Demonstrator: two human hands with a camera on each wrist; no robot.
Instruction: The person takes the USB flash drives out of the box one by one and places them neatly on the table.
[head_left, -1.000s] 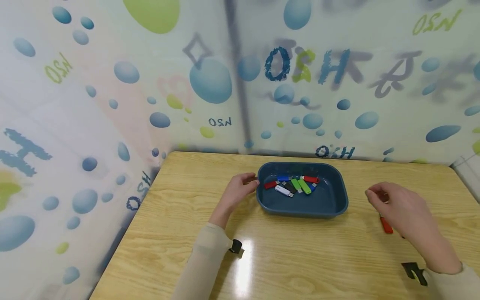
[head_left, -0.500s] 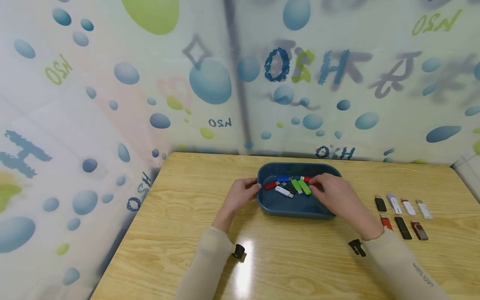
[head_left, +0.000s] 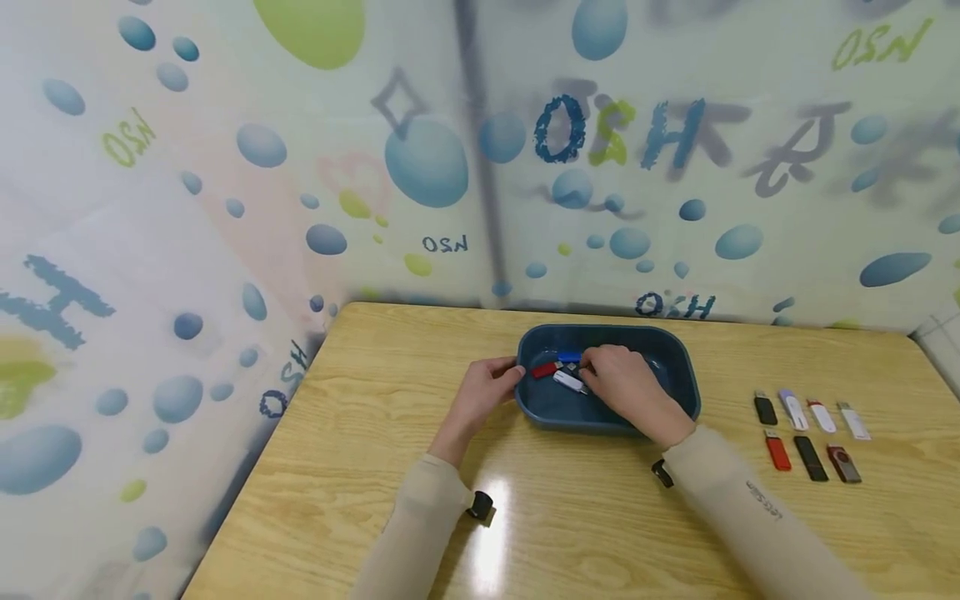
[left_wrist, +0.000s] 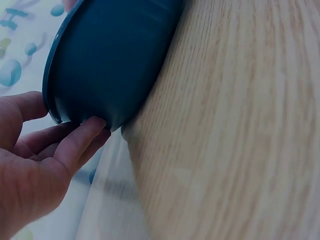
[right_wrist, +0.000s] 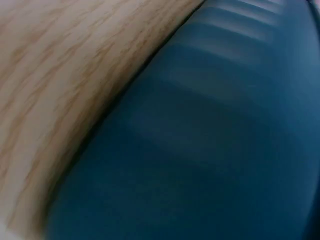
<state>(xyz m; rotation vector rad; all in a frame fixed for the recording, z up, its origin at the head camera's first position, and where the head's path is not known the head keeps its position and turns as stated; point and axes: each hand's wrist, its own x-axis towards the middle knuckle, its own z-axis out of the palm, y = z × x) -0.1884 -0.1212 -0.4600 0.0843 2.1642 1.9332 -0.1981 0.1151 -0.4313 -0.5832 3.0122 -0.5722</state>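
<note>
A dark blue plastic bin (head_left: 534,414) stands on the table with USB flash drives inside. My left hand (head_left: 480,396) holds its left end, and in the left wrist view the fingers (left_wrist: 80,142) lie against the outer wall near the rim. My right hand (head_left: 626,387) reaches down into the bin, fingertips low among the drives. Around them show a red flash drive (head_left: 547,370), a white flash drive (head_left: 570,382) and a blue flash drive (head_left: 569,357). The hand covers the middle of the bin, so I cannot tell whether its fingers pinch a drive.
Right of the bin, flash drives lie in two rows on the wooden table (head_left: 360,400), among them a black flash drive (head_left: 766,408), a red flash drive (head_left: 777,451) and a brown flash drive (head_left: 843,464). A patterned curtain (head_left: 420,275) hangs behind the table.
My right hand has come from over the table on the right into the bin, then farther left toward its middle, covering the green drives. The left hand stays at the bin's left end.
</note>
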